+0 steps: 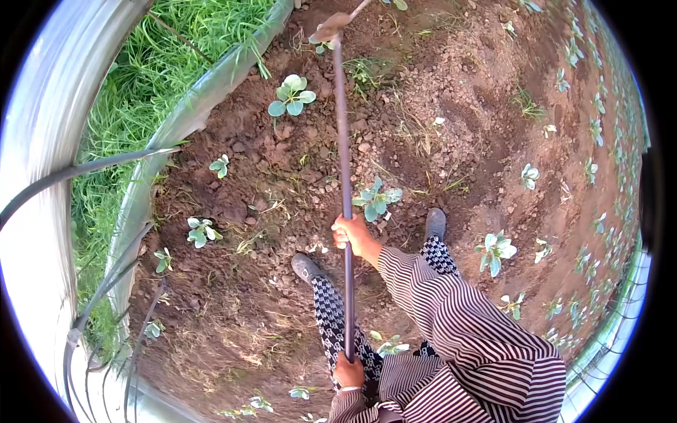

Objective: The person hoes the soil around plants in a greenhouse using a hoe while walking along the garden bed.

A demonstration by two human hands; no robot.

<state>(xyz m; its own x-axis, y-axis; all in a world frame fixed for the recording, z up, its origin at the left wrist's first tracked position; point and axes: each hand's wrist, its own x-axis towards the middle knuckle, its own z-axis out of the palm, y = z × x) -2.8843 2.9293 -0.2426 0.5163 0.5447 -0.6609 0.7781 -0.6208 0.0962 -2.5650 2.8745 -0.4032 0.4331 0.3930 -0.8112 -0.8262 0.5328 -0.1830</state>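
A hoe with a long dark handle (343, 141) runs nearly upright through the middle of the view. Its soil-coloured head (330, 28) is at the top, close to the ground and beside a small plant; the exact blade shape is hard to make out. My right hand (355, 235) is wrapped around the middle of the handle. Lower down, my left hand (349, 371) grips the handle's near end. Broad-leaved seedlings grow around the handle, one (377, 199) just right of it and a larger one (292, 96) left of the head.
My shoes (307, 268) stand on loose brown soil (233, 176) among seedlings. Another seedling (496, 250) grows right of my feet, with rows beyond. Along the left run plastic sheeting (141, 183), green grass (190, 56) and dark bent rods (106, 163).
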